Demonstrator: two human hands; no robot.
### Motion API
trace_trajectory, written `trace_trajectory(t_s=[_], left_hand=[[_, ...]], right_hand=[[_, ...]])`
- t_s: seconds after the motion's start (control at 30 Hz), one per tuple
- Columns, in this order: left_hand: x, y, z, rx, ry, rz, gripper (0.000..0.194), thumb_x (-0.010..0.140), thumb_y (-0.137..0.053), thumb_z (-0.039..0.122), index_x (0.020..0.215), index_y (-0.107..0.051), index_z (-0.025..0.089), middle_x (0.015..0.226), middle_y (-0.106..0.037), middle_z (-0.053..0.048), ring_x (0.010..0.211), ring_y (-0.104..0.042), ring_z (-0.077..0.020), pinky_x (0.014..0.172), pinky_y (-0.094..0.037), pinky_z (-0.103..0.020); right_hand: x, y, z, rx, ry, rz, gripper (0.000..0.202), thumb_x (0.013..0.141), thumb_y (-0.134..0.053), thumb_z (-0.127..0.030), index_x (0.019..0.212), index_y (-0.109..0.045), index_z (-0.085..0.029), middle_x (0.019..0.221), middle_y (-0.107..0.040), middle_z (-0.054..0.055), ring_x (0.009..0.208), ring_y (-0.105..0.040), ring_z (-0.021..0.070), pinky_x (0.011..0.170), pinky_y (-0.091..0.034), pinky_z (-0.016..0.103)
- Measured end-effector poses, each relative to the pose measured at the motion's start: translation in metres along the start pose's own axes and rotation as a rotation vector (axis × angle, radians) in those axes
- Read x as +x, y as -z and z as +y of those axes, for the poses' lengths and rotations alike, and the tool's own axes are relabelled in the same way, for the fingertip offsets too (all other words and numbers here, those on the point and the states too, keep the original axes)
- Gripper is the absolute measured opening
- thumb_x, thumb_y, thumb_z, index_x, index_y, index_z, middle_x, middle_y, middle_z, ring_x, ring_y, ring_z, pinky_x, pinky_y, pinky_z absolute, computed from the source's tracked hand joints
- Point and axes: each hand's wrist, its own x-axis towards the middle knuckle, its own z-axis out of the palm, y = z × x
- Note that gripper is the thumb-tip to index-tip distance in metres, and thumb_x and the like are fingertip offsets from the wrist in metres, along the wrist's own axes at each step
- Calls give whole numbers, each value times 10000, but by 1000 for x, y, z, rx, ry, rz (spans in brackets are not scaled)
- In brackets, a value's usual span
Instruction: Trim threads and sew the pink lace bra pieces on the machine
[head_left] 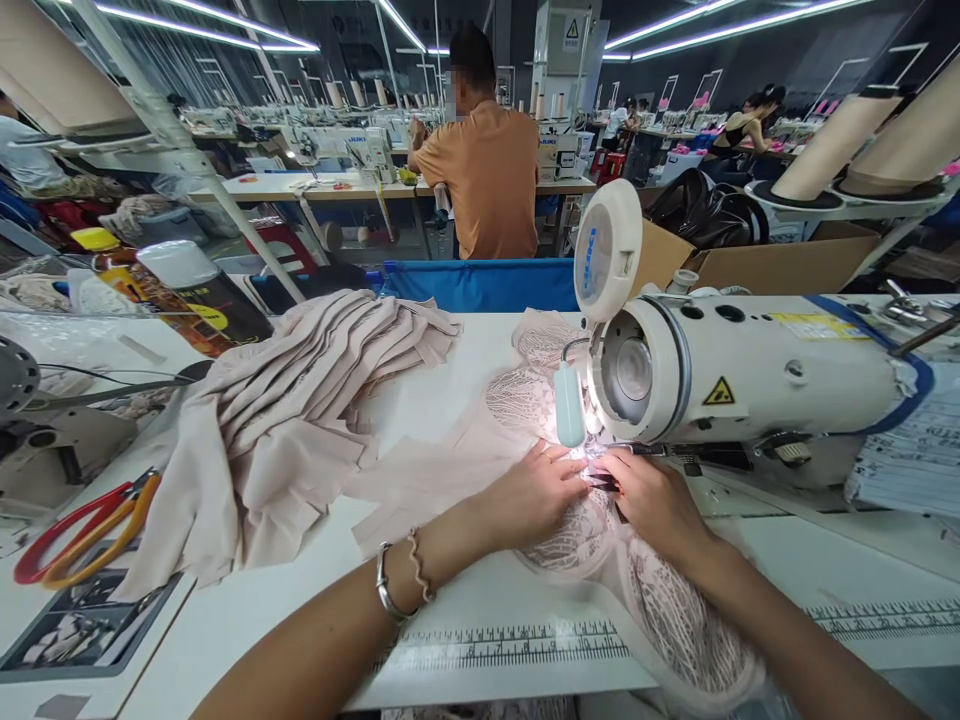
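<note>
A pale pink lace bra (pixel 690 620) lies under the head of a white sewing machine (pixel 772 365), one cup hanging over the table's front edge. My left hand (pixel 536 490) presses its closed fingers on the fabric just left of the needle area. On the other side, my right hand (pixel 652 500) grips the bra with bent fingers, close to the left fingertips. A small dark metal part shows between the hands; I cannot tell whether it belongs to the machine. A bright lamp (pixel 570 405) lights the spot, and the needle is hidden in the glare.
Stacked pink fabric pieces (pixel 300 400) lie at the left, beside red-and-orange-handled scissors (pixel 90 535) and spray cans (pixel 202 290). A printed ruler (pixel 517 645) runs along the front edge. Thread cones (pixel 836 145) stand at right; a person in an orange shirt (pixel 487 180) sits ahead.
</note>
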Motion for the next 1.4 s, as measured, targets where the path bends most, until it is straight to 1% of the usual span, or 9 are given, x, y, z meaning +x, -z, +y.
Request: trace_trajectory(t_s=[0.17, 0.33, 0.43, 0.57, 0.67, 0.77, 0.87, 1.27, 1.4], left_hand=[[-2, -3, 10, 151, 0, 39, 416, 945, -634, 497, 1058, -655, 97, 1199, -649, -169, 1168, -565, -350, 941, -482, -463], [-4, -8, 23, 289, -154, 23, 254, 1055, -427, 226, 1096, -638, 91, 1094, -669, -133, 1044, -606, -269, 862, -486, -382], [-4, -7, 21, 253, -167, 39, 329, 1030, -506, 340, 1205, -606, 81, 1196, -654, -153, 1104, -586, -297, 903, -483, -413], [-3, -6, 12, 181, -191, 34, 202, 1018, -528, 287, 1088, -649, 140, 1084, -683, -115, 1017, -604, -253, 887, -472, -388], [-1, -8, 11, 168, -210, 48, 208, 1016, -466, 129, 1082, -661, 158, 1020, -684, -89, 949, -613, -209, 869, -457, -358], [-2, -10, 13, 152, -203, 59, 258, 1010, -454, 121, 1176, -650, 147, 1060, -686, -100, 980, -615, -218, 859, -453, -361], [-2, -11, 14, 113, -189, 61, 279, 1031, -438, 179, 1226, -633, 139, 1057, -707, -104, 982, -626, -224, 874, -455, -374], [-1, -6, 10, 117, -118, 58, 351, 1052, -473, 407, 993, -662, 117, 1048, -705, -114, 1062, -587, -279, 974, -417, -443], [-2, -4, 9, 158, -101, 28, 480, 1058, -399, 514, 1083, -641, 100, 1085, -699, -140, 1050, -585, -289, 984, -393, -465]], right_hand=[[-20, 13, -8, -8, -32, 49, 238, 870, -476, -118, 926, -666, -249, 953, -697, 24, 765, -656, 174, 571, -417, 265], [-63, 13, -21, -51, -69, 97, 252, 1012, -433, -381, 865, -563, -224, 897, -616, 31, 537, -576, 122, 435, -335, 259], [-72, 8, -20, -74, 26, 171, 309, 1031, -396, -306, 753, -505, -226, 772, -595, 13, 535, -562, 122, 486, -342, 257], [-63, 7, -4, -57, 126, 229, 271, 965, -468, -228, 695, -448, -238, 583, -549, -21, 503, -536, 141, 531, -338, 276], [-52, 10, 10, -11, 29, 90, 95, 835, -507, -142, 860, -549, -224, 598, -638, -36, 513, -596, 155, 512, -346, 268], [-42, 13, 16, 13, 3, -81, 504, 726, -499, -77, 1185, -611, -251, 766, -761, -41, 639, -692, 178, 564, -401, 265], [-34, 15, 16, -3, 20, -187, 683, 722, -491, -71, 1353, -592, -311, 871, -795, -38, 717, -721, 191, 620, -437, 281], [-17, 13, 16, -70, 44, -210, 693, 716, -514, -68, 1369, -638, -264, 859, -790, -5, 767, -712, 204, 631, -433, 300], [-15, 11, 18, -73, 106, -179, 642, 712, -507, -38, 1277, -705, -268, 796, -767, -11, 777, -710, 192, 626, -432, 292]])
